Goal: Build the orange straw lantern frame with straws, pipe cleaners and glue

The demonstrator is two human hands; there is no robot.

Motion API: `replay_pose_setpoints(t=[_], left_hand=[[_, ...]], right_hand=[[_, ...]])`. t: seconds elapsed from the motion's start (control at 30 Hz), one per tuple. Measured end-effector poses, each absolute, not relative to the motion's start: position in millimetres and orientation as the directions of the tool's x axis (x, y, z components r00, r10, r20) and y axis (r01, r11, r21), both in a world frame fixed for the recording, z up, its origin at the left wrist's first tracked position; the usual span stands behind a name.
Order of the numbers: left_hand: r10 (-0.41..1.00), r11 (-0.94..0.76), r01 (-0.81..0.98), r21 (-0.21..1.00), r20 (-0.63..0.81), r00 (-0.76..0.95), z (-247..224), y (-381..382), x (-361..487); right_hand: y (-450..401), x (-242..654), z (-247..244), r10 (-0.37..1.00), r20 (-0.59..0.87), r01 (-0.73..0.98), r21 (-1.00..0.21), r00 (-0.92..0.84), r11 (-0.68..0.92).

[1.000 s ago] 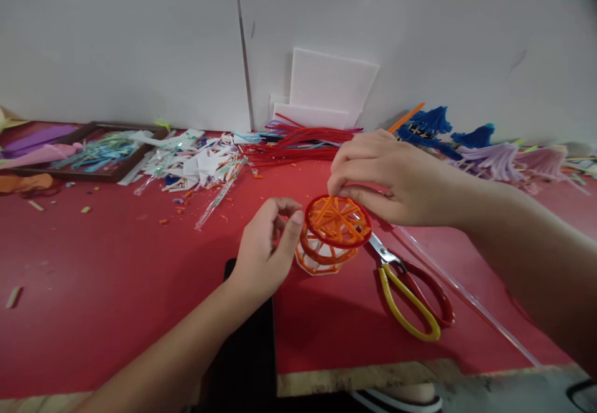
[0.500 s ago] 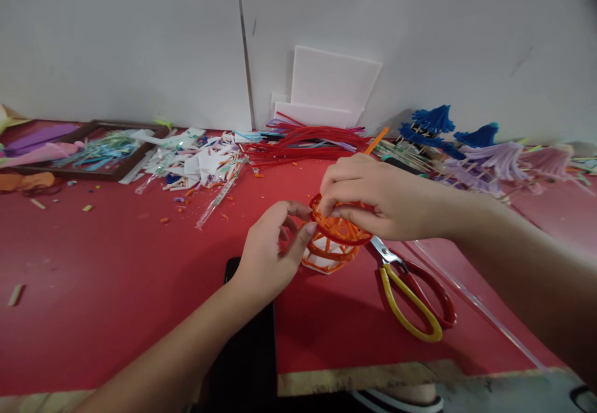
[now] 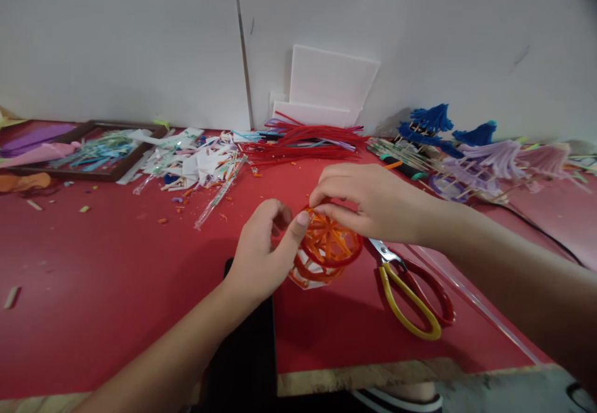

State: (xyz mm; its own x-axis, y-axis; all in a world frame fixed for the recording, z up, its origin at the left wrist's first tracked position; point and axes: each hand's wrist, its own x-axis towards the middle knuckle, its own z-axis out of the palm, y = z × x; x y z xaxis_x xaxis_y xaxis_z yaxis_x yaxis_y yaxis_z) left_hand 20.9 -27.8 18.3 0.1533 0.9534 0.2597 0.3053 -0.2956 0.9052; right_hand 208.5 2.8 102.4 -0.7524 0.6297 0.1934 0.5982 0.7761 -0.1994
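An orange openwork basket-like piece (image 3: 333, 242) with a red rim and a white base leans tilted over the red table (image 3: 153, 288). My left hand (image 3: 265, 248) pinches the rim at its upper left between thumb and fingers. Right beside those fingertips, my right hand (image 3: 359, 201) is closed on the same edge from above, an orange strip (image 3: 394, 165) showing beyond its knuckles. Scissors (image 3: 410, 295) with one yellow and one red handle lie just right of the piece, their blade tips hidden.
Behind are red strips (image 3: 303, 142), white boards (image 3: 333, 80) and white scraps (image 3: 200, 161). Blue and lilac tasselled pieces (image 3: 489, 155) stand at the back right. A brown frame (image 3: 119, 170) lies back left, a black flat object (image 3: 247, 351) below my left wrist.
The orange piece has tipped and shifted slightly down and left, showing more of its inside. My right hand has moved left and down, meeting the left fingertips at the rim.
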Motion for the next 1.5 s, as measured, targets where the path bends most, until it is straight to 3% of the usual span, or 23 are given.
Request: replay_pose_setpoints(t=[0.3,0.53,0.73,0.93,1.13,1.27,1.37,1.5], left_hand=[[0.969,-0.185,0.155,0.970,0.154,0.194,23,-28,23],[0.967,0.064,-0.216,0.974,-0.007,0.256,26,-24,24],[0.944,0.162,-0.313,0.936,-0.055,0.324,26,-22,21],[0.946,0.165,-0.349,0.922,-0.048,0.321,24,-21,23],[0.963,0.052,-0.322,0.945,0.037,0.265,27,-21,22],[0.967,-0.034,-0.248,0.968,0.095,0.236,26,-20,21],[0.975,-0.147,-0.100,0.984,0.161,0.154,23,-19,20],[0.949,-0.314,0.235,0.920,0.311,0.050,19,-19,19]], right_hand=[[2,208,101,0.528,0.315,0.520,-0.115,-0.789,0.846],[0,205,104,0.541,0.353,0.552,-0.078,-0.763,0.830],[-5,207,106,0.507,0.403,0.600,0.144,-0.762,0.787],[-12,206,109,0.437,0.404,0.550,0.225,-0.804,0.804],[-13,205,110,0.452,0.425,0.588,0.275,-0.784,0.761],[-16,206,105,0.413,0.523,0.624,0.331,-0.746,0.708],[-30,206,102,0.486,0.570,0.730,0.346,-0.662,0.589],[-59,203,100,0.656,0.478,0.811,0.310,-0.585,0.497]])
